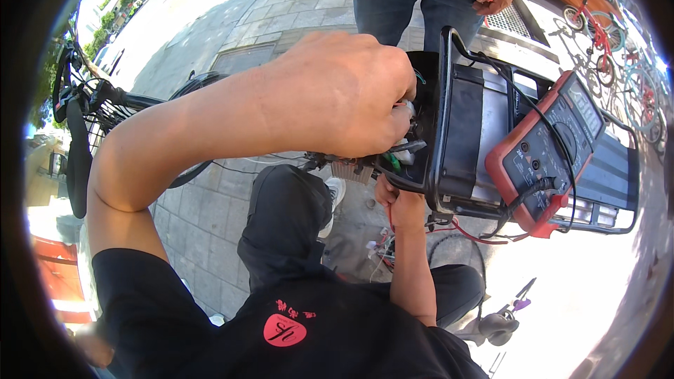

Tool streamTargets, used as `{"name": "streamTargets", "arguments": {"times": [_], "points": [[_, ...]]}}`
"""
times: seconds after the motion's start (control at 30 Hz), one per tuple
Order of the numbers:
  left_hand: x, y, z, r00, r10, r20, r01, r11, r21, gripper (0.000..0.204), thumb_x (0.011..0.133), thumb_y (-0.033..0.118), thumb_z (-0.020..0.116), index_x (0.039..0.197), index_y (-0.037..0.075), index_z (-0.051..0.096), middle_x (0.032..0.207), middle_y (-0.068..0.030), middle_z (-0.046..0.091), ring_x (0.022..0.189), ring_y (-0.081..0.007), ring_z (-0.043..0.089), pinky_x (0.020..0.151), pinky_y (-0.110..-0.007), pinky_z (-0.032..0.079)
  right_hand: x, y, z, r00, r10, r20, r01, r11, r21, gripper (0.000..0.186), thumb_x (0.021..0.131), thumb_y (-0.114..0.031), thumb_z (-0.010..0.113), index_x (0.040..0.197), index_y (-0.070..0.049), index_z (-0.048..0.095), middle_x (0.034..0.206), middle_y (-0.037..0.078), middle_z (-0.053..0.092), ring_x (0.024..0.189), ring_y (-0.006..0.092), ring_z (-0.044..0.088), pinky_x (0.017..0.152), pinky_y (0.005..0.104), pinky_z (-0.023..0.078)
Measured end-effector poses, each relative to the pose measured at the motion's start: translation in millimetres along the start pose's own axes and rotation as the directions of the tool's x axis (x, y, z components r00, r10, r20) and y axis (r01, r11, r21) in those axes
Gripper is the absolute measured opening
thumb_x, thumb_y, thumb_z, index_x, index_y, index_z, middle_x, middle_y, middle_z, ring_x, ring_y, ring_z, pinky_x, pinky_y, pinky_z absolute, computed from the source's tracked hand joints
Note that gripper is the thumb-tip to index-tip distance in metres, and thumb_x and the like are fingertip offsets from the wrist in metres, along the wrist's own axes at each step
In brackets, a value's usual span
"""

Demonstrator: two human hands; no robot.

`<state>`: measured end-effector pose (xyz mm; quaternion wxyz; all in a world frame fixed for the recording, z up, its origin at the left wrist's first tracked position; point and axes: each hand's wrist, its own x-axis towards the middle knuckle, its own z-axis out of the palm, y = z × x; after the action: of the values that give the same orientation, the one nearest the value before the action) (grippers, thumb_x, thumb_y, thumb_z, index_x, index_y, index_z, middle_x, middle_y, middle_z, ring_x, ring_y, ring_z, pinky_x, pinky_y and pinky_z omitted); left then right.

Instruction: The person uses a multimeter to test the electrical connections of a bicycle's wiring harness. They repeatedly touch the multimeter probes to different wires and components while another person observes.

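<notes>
I've got the left hand [347,95] just above the middle of my head feed, toward 12 o'clock, curled into a fist-like grip with its fingertips dipped into the open black compartment [430,88] at about 2 o'clock. A small pale piece [406,107] pokes out by the fingertips, but the back of the hand blocks most of it, so from over here I honestly can't tell if it's clamped. The right hand [397,198] is lower, around 4 o'clock, just below the compartment, and that one's closed on a thin red wire [391,219]. So the hands are apart but pretty near each other. Right by the left hand there's a green connector [394,162], with a finned metal block [351,170] poking out below that hand. Over at 3 o'clock a red-edged multimeter [544,151] sits tilted on the black rack [444,116], a dark cable looping across its face. Bike handlebars [105,95] are out around 9 to 10 o'clock, a co-worker in jeans [393,3] stands at 1 o'clock, and some parked bicycles [607,45] show at 2 o'clock, way off near the rim.
</notes>
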<state>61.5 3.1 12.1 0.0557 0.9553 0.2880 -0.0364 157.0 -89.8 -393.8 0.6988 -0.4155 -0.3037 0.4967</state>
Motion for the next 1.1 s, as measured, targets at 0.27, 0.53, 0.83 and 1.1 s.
{"name": "streamTargets", "arguments": {"times": [0.27, 0.53, 0.83, 1.1], "points": [[-0.3, -5.9, 6.1, 0.995, 0.070, -0.075, -0.068, 0.997, 0.039, 0.029, 0.097, 0.029, 0.066, 0.092, 0.003, 0.079, 0.078, -0.0206, 0.074, 0.079, -0.0450, 0.073, 0.076, -0.054, 0.059, -8.9, -8.2, 9.1, 0.994, -0.100, -0.047, 0.103, 0.993, 0.053, 0.040, 0.109, -0.041, 0.064, 0.087, -0.011, 0.050, 0.066, -0.002, 0.038, 0.055, 0.0104, 0.031, 0.055, 0.0293, 0.028], [-0.7, -2.2, 7.7, 0.991, 0.103, -0.082, -0.096, 0.991, 0.092, 0.030, 0.098, 0.028, 0.065, 0.085, 0.002, 0.075, 0.064, -0.0213, 0.067, 0.067, -0.0467, 0.069, 0.068, -0.055, 0.056, -3.4, -38.8, 19.0, 0.992, -0.076, 0.104, 0.073, 0.997, 0.025, 0.039, 0.109, -0.043, 0.066, 0.089, -0.013, 0.052, 0.067, -0.003, 0.044, 0.056, 0.0087, 0.035, 0.054, 0.0302, 0.026], [-0.7, 1.5, 7.2, 0.990, 0.108, -0.088, -0.095, 0.986, 0.138, 0.031, 0.099, 0.029, 0.065, 0.087, 0.001, 0.074, 0.066, -0.0232, 0.065, 0.069, -0.0478, 0.068, 0.068, -0.055, 0.055, 2.0, -40.6, 19.1, 0.977, -0.138, 0.161, 0.074, 0.934, 0.350, 0.044, 0.111, -0.049, 0.067, 0.130, -0.009, 0.062, 0.081, -0.003, 0.053, 0.058, 0.0090, 0.034, 0.055, 0.0299, 0.024], [3.4, 10.4, -4.2, 0.997, -0.039, 0.062, 0.036, 0.998, 0.053, 0.031, 0.095, 0.023, 0.063, 0.104, 0.001, 0.082, 0.086, -0.0249, 0.078, 0.085, -0.0454, 0.077, 0.086, -0.054, 0.063, 5.4, -57.5, 21.0, 0.968, -0.190, 0.166, 0.084, 0.863, 0.498, 0.058, 0.108, -0.064, 0.062, 0.126, -0.009, 0.063, 0.085, 0.003, 0.063, 0.056, 0.0116, 0.041, 0.050, 0.0307, 0.028]]}}
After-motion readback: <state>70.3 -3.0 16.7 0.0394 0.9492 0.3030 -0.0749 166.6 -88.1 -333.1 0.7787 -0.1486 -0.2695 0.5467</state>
